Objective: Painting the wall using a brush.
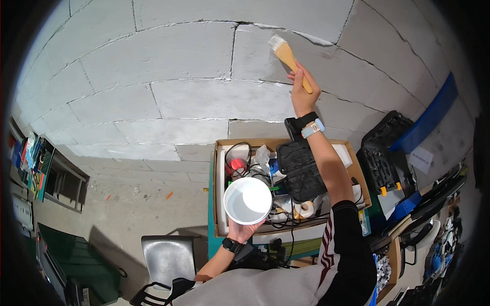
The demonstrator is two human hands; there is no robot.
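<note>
At the wall (189, 53) the right hand (305, 93) pinches the brush (287, 55), while the left hand's (242, 232) fingers — partly hidden — seemingly grip the white tub (247, 201) near the tabletop's (211, 219) left edge; leftward blocks (158, 53) look coated, rightward blocks (380, 76) bare.

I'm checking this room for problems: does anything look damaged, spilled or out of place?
Yes. The wall joint above the brush in the right hand looks ragged, its edge seemingly chipped. Orange scraps also lie loose on the floor, which looks untidy.
</note>
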